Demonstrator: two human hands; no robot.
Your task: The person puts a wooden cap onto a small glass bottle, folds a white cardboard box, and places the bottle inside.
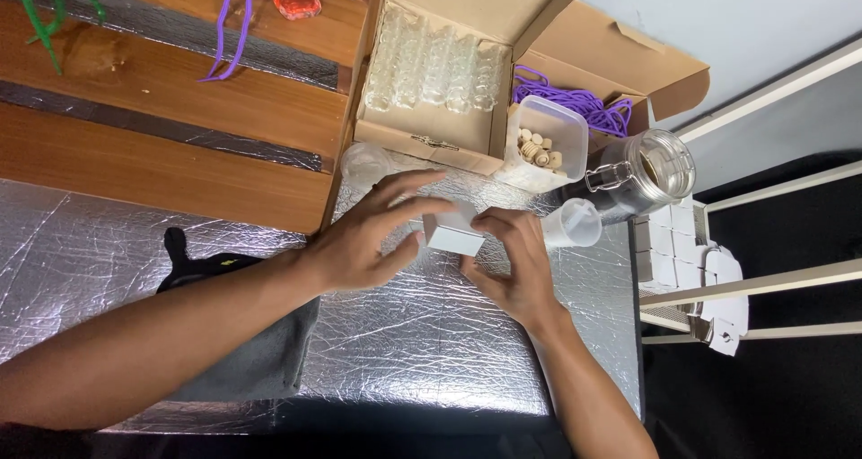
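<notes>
Both hands, left hand [368, 239] and right hand [512, 261], are closed around a small white box [453, 236] held over the foil-covered bench [431, 333], a clear plastic cup [573, 224] at its 3 o'clock, a cardboard box [431, 136] of glass bottles at 12 o'clock.

**Around the foil-covered table**

Open brown cardboard box [467, 145] holding rows of small clear glass bottles [435, 64], beside purple cords [575, 104]. Clear plastic tub of corks [543, 145] next to a clip-top glass jar [651, 167]. Dark grey cloth [242, 360] lying on crinkled silver foil [422, 333].
</notes>
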